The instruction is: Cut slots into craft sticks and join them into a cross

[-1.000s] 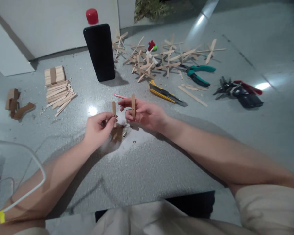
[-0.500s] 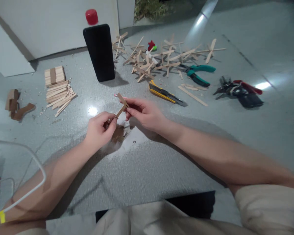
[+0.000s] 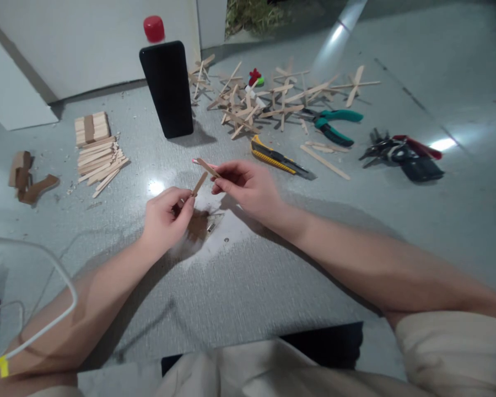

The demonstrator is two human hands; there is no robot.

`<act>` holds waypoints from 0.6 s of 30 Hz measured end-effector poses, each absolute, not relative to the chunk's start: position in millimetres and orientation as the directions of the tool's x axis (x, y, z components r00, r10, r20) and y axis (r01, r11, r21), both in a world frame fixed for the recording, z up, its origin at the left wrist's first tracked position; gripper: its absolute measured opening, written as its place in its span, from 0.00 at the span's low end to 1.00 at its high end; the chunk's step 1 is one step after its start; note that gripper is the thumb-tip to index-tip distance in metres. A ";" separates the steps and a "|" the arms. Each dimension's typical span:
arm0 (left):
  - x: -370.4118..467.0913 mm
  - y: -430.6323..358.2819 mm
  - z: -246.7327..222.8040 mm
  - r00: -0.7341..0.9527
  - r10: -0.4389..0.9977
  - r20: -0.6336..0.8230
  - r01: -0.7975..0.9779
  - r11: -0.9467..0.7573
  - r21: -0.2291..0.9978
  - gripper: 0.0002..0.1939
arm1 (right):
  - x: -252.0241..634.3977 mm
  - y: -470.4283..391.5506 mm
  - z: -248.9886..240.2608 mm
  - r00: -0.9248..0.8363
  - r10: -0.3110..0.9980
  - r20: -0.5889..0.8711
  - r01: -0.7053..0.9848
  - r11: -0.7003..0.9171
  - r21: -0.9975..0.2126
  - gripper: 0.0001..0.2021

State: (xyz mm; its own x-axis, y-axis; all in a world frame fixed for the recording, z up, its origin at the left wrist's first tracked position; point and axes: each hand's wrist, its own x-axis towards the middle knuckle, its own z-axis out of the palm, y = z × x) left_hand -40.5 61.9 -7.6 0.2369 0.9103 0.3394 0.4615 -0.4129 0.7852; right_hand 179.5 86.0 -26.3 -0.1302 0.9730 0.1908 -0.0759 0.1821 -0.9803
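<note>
My left hand (image 3: 167, 216) pinches a short wooden stick (image 3: 199, 183) that points up and to the right. In my right hand (image 3: 248, 190) is another wooden stick (image 3: 206, 166), slanting up to the left. A thin item with a pink tip (image 3: 195, 161) shows behind that stick, partly hidden by the fingers. The two sticks are close at their ends, with a small gap between them. Below the hands a small metal piece (image 3: 210, 227) and a brown patch (image 3: 198, 225) are on the grey surface.
A yellow cutter (image 3: 279, 158), teal pliers (image 3: 334, 125) and crossed sticks (image 3: 242, 113) lie beyond my right hand. A black phone (image 3: 169, 91) stands before a red-capped bottle (image 3: 154, 28). Stacked sticks (image 3: 99, 160) are left, keys (image 3: 397, 154) right. A white cable (image 3: 62, 264) crosses my left forearm.
The two sticks, which touched and crossed before, are now apart. My left hand has shifted slightly left and my right hand slightly up.
</note>
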 end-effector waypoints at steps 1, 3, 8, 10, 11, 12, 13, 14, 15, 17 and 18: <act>-41.1 62.3 -9.7 0.213 0.921 0.326 0.445 -0.389 0.807 0.04 | 180.2 86.5 -26.7 -0.101 0.972 0.211 -0.051 0.207 -0.977 0.07; -42.4 63.6 -15.0 0.172 0.943 0.286 0.396 -0.332 0.856 0.06 | 181.9 87.0 -27.8 -0.078 0.960 0.267 0.020 0.269 -0.963 0.04; -45.2 66.4 -24.4 0.146 0.969 0.201 0.278 -0.235 0.932 0.17 | 184.0 83.9 -29.7 -0.154 0.913 0.377 0.135 0.398 -0.908 0.02; -46.2 65.9 -24.3 0.169 0.969 0.179 0.260 -0.219 0.940 0.17 | 184.0 82.2 -29.1 -0.171 0.902 0.396 0.158 0.422 -0.893 0.05; -46.7 65.3 -24.0 0.186 0.967 0.172 0.255 -0.216 0.943 0.17 | 184.0 81.5 -28.6 -0.177 0.898 0.403 0.170 0.431 -0.886 0.06; -47.2 64.5 -23.6 0.203 0.965 0.168 0.250 -0.217 0.944 0.17 | 184.0 81.1 -28.1 -0.181 0.895 0.408 0.179 0.438 -0.881 0.06; -47.7 63.9 -23.3 0.218 0.961 0.168 0.243 -0.220 0.945 0.18 | 184.1 81.0 -27.8 -0.181 0.892 0.413 0.185 0.444 -0.877 0.07; -48.0 63.3 -23.3 0.231 0.958 0.169 0.234 -0.223 0.946 0.18 | 184.2 81.1 -27.7 -0.179 0.891 0.418 0.189 0.448 -0.874 0.08; -48.1 63.0 -23.4 0.242 0.955 0.168 0.222 -0.223 0.949 0.18 | 184.3 81.3 -27.7 -0.173 0.889 0.424 0.192 0.453 -0.871 0.08; -47.6 63.0 -24.0 0.264 0.951 0.160 0.186 -0.213 0.959 0.20 | 184.4 81.8 -28.2 -0.155 0.885 0.438 0.193 0.462 -0.866 0.09; -47.0 63.3 -24.3 0.275 0.949 0.153 0.166 -0.203 0.965 0.21 | 184.3 82.0 -28.6 -0.147 0.884 0.445 0.193 0.467 -0.863 0.08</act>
